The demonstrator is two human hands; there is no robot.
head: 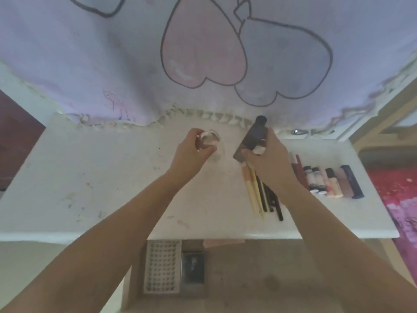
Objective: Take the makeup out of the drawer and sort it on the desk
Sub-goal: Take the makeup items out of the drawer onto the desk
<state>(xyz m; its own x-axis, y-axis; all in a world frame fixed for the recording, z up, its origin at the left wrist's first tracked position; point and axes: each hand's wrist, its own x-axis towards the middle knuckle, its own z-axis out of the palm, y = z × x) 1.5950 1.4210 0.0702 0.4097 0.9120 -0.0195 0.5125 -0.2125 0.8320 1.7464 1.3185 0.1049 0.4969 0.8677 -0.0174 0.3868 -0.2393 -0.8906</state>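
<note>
Risk: right hand (266, 159) is carrying several things at once – dark bottle (257, 134) plus a small white piece, fingers curled round both; one could be slipping out onto the pencils (261, 195) lying just under the wrist. Left hand (194, 152) is gripping a small clear jar (208, 138), held above the surface (90, 177). Both arms are reaching forward, hands level, near each other. Sorted tubes (329, 181) are sitting right of the right hand; drawer (171, 267), below both forearms, is holding more

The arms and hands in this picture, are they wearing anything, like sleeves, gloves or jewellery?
Nothing that shows. Both forearms are bare from the bottom edge of the picture up to the wrists. The left hand and the right hand wear no gloves; no watch, bracelet or ring is visible. Any nail polish is too blurred to tell.
</note>
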